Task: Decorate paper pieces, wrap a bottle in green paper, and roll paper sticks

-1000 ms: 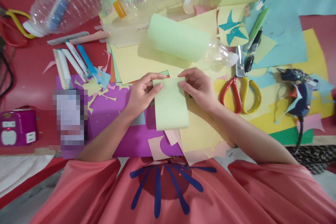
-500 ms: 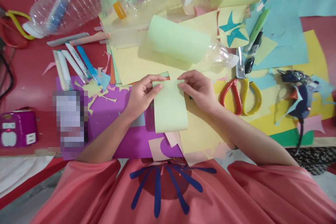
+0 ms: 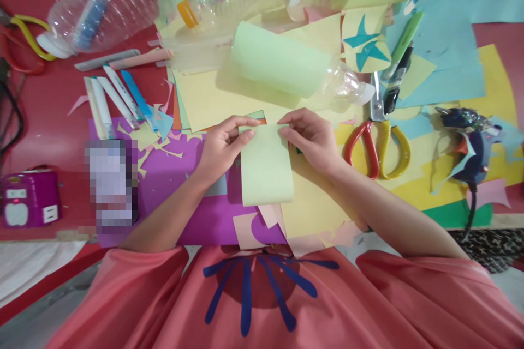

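A folded light green paper strip [image 3: 267, 169] lies in front of me on the purple sheet [image 3: 172, 174] and yellow sheets. My left hand [image 3: 221, 144] pinches its far left corner between thumb and fingers. My right hand [image 3: 313, 139] pinches the far right corner the same way. The near end of the strip curves round in a fold and rests on the paper pile. Just beyond my hands lies a clear plastic bottle [image 3: 286, 65] wrapped in the same green paper.
Red-and-yellow scissors [image 3: 376, 142] lie right of my right hand, a blue glue gun [image 3: 470, 147] farther right. More clear bottles [image 3: 106, 8] lie at the back. Paper sticks [image 3: 114, 98], scraps, a green marker [image 3: 403, 41] and a purple device [image 3: 27, 199] surround the work area.
None beyond a slight shift of the view; both hands keep pinching the green strip's far corners.
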`<state>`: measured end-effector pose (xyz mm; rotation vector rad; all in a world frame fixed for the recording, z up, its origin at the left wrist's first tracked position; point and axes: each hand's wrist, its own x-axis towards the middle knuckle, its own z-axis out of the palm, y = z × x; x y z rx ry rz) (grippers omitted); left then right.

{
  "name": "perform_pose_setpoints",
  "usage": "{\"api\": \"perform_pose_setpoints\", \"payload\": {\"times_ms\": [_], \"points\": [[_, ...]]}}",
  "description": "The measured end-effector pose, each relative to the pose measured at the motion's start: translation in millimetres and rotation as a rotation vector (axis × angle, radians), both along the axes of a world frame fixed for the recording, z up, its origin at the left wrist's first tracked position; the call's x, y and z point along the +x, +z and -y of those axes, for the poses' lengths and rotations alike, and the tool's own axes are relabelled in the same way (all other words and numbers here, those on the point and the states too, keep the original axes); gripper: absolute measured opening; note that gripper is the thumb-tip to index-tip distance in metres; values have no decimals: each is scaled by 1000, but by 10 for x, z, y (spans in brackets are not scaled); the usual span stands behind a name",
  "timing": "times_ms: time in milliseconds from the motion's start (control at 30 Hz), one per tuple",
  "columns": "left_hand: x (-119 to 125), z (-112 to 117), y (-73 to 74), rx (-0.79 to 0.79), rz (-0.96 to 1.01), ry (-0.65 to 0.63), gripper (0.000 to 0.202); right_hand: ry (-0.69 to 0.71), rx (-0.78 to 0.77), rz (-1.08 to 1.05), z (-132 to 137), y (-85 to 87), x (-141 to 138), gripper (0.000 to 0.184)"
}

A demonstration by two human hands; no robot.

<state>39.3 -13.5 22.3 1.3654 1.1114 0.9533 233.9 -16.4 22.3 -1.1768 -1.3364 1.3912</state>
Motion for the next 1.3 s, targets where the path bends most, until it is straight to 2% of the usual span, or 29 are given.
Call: {"api": "perform_pose_setpoints", "payload": {"times_ms": [800, 1300], "points": [[0, 0, 15, 42, -5, 4, 19, -26, 17, -35, 1, -25, 1, 5], [-1, 1, 28, -7, -41, 28, 18, -22, -17, -42, -1, -20, -1, 4]]}}
